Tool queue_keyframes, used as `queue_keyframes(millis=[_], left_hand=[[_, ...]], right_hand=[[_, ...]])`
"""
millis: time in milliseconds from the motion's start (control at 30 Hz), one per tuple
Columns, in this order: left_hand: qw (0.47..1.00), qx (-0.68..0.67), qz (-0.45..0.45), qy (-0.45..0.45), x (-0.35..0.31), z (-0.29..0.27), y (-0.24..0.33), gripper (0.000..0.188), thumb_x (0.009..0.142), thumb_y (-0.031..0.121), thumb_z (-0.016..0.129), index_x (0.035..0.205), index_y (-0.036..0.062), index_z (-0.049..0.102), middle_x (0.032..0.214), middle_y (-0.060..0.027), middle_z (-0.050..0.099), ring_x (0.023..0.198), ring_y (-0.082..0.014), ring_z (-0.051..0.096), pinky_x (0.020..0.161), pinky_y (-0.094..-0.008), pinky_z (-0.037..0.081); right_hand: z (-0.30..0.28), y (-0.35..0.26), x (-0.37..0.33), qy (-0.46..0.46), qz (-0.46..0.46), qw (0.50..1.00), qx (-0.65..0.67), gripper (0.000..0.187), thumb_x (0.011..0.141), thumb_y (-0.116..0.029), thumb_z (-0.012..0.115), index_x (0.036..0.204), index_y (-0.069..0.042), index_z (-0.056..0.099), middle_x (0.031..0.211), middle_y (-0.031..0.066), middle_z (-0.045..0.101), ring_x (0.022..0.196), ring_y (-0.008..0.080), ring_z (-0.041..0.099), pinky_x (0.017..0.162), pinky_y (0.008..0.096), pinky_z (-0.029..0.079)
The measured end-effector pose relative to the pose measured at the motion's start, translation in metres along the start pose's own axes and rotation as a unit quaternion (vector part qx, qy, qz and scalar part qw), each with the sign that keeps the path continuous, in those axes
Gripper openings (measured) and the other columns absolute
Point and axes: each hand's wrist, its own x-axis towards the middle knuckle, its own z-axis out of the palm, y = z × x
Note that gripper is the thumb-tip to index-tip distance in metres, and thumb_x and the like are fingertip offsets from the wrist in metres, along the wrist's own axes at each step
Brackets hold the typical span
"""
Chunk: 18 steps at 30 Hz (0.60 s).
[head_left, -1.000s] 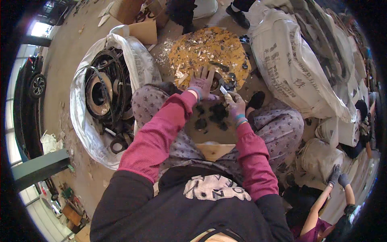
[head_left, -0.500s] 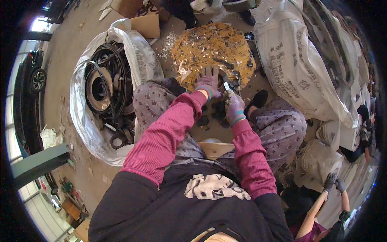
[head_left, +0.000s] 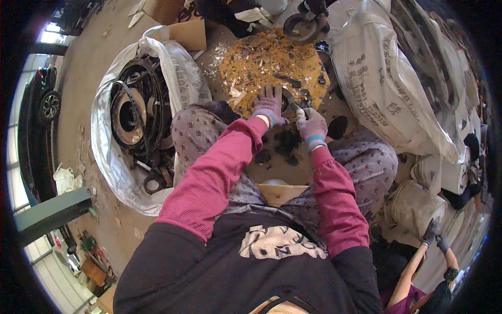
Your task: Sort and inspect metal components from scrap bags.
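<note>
My left hand (head_left: 269, 109), in a purple-grey glove, lies flat with its fingers stretched out at the near edge of a round yellow board (head_left: 251, 57). A dark ring (head_left: 287, 98) shows beside its fingers, partly hidden by the hand. To the right of it, my right hand (head_left: 312, 124), gloved the same way, is closed around a small knife. Little of the knife shows now; the earlier view has its pale blade pointing up out of the fist. Dark scraps and pale chips litter the board.
Left stands a white woven sack (head_left: 189, 78) full of dark rings and strips. Large white sacks (head_left: 366, 68) stand at right. Across the board, another person holds a dark ring (head_left: 302, 29). A second person's gloved hands (head_left: 436, 235) are at lower right. A cardboard box (head_left: 188, 34) is beyond the sack.
My right hand has shifted slightly right and turned, and the knife blade is less visible. My left hand has stayed put. The person opposite has brought a dark ring over the board's far edge.
</note>
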Motion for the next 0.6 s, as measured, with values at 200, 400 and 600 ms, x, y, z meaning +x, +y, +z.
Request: queue_keyframes(millis=[200, 400, 600], left_hand=[[1.0, -0.019, 0.02, 0.007, -0.003, -0.007, 0.01, 0.121, 0.055, 0.042, 0.081, 0.142, 0.0051, 0.004, 0.144, -0.0257, 0.013, 0.133, -0.0417, 0.017, 0.107, -0.0484, 0.024], [1.0, -0.002, 0.022, 0.014, -0.002, -0.002, 0.0, 0.12, 0.057, 0.044, 0.079, 0.142, 0.0061, 0.004, 0.146, -0.024, 0.009, 0.135, -0.0412, 0.014, 0.107, -0.0498, 0.023], [1.0, 0.004, 0.01, -0.006, -0.006, -0.007, 0.006, 0.118, 0.058, 0.047, 0.078, 0.142, 0.0083, 0.004, 0.146, -0.0235, 0.01, 0.135, -0.041, 0.014, 0.106, -0.0543, 0.02]], right_hand=[[0.055, 0.052, -0.015, 0.068, 0.01, 0.954, 0.292, 0.032, 0.085, -0.031, 0.059, 0.1, -0.003, 0.063, 0.076, 0.0108, 0.065, 0.069, 0.0191, 0.061, 0.063, 0.032, 0.046], [0.037, 0.03, -0.02, -0.079, 0.173, 0.828, 0.527, 0.025, 0.086, -0.026, 0.06, 0.091, -0.002, 0.065, 0.059, -0.005, 0.048, 0.046, 0.0052, 0.041, 0.041, 0.023, 0.031], [0.032, 0.029, 0.009, -0.041, 0.288, 0.817, 0.497, 0.026, 0.088, -0.027, 0.056, 0.088, -0.003, 0.065, 0.058, -0.0054, 0.047, 0.047, 0.0045, 0.04, 0.041, 0.0228, 0.03]])
